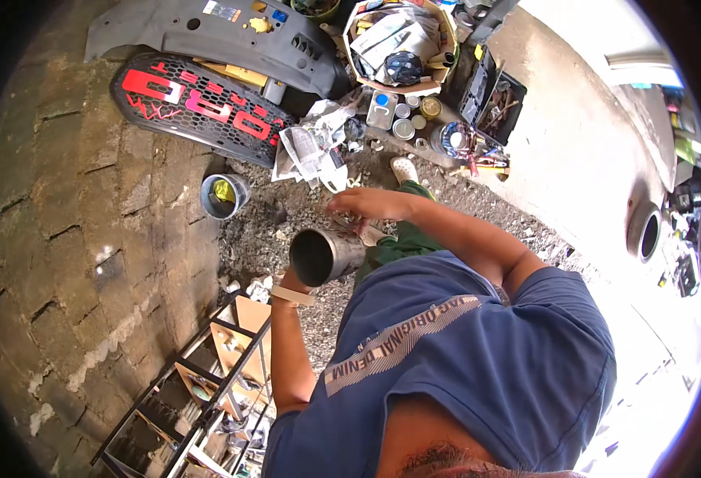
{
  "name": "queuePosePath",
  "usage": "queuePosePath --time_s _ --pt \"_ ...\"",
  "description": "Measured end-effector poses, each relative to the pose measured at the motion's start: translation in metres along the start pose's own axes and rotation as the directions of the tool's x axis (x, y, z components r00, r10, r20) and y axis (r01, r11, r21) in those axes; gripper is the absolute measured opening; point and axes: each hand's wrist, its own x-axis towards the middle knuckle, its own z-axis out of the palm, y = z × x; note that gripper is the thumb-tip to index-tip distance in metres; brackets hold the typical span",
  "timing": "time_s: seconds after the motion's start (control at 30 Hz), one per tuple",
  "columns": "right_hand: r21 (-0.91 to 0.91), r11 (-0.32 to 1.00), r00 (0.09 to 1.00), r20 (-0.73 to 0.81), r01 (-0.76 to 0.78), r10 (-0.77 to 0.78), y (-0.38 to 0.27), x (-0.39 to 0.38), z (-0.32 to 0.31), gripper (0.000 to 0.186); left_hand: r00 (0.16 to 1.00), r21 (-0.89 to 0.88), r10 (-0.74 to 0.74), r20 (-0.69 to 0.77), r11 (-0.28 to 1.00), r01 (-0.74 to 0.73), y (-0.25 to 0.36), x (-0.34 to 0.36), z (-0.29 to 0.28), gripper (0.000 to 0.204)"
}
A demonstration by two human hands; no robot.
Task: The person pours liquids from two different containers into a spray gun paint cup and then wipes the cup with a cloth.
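They wear 1 blue T-shirt [494,358] and green trousers [416,241].

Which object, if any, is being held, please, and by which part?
A metal cylinder; the left hand, mostly hidden, appears to support it near its visible open end. The right hand is by the other end; whether it grips cannot be told.

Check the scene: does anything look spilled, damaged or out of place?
Crumpled pale sheets lie loose beside the black grille, looking like stray litter. No spill is evident; the metal cylinder shows no clear damage.
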Motion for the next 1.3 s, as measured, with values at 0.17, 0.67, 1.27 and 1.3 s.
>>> queuePosePath --time_s 0.17,0.67,1.27,1.3 --pt "-0.38 0.884 0.917 0.175 -0.274 0.359 -0.013 0.029 -0.042 0.036 0.999 -0.015 -0.038 -0.032 0.999 0.037 0.014 0.011 0.012 0.059" --pt "-0.872 0.425 0.918 0.067 0.244 -0.391 0.009 0.085 -0.109 0.028 0.909 0.156 -0.035 -0.416 0.982 0.11 -0.078 0.187 0.073 0.054" --pt "0.145 0.611 -0.205 -0.978 -0.778 -0.028 0.31 0.329 -0.445 0.148 0.808 0.043 0.003 -0.589 0.999 0.028 -0.29 0.418 0.09 0.061" --pt "0.146 0.596 -0.201 -0.979 -0.79 -0.028 0.32 0.343 -0.433 0.148 0.796 0.058 -0.009 -0.605 0.997 0.055 -0.308 0.416 0.082 0.06"
